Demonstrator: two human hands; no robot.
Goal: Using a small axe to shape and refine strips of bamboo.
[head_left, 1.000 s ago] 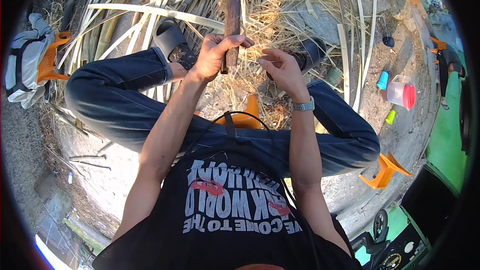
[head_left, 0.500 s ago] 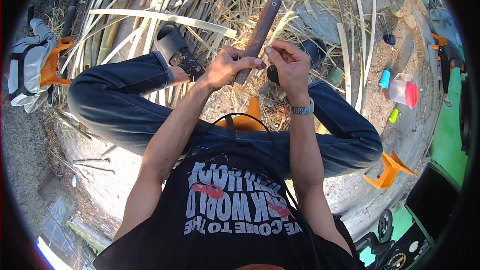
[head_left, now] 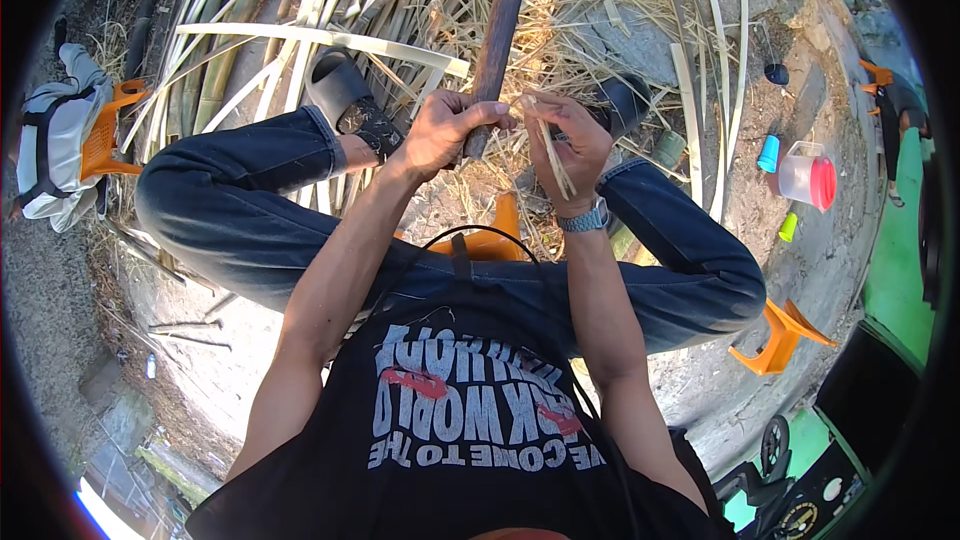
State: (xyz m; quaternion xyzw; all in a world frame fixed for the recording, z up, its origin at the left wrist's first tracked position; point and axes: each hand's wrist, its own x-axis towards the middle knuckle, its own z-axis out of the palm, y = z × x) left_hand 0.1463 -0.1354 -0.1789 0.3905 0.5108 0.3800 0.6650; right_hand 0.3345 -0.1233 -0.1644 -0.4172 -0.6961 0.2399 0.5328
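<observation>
My left hand (head_left: 440, 135) is closed round the lower part of a dark wooden handle (head_left: 496, 35). The handle has a small round rivet near its far end and points away from me, leaning slightly right. Any blade on it cannot be made out. Beside it, my right hand (head_left: 575, 145) pinches a thin pale bamboo strip (head_left: 549, 152) between thumb and fingers. That strip is split into slivers that lie across the palm toward the wrist. The fingertips of both hands are close together, just right of the handle's near end.
Long split bamboo strips (head_left: 330, 38) and green poles (head_left: 240, 35) lie beyond my legs, with pale shavings (head_left: 560, 5) heaped right of them. At right stand a blue cup (head_left: 768, 153), a red-lidded clear jug (head_left: 806, 177) and a green cup (head_left: 788, 228). Orange stool legs (head_left: 775, 340) show nearby.
The wooden handle has shifted left and tilted more upright. My right hand has turned palm up, and its pale strip has swung from pointing away to lying across the palm.
</observation>
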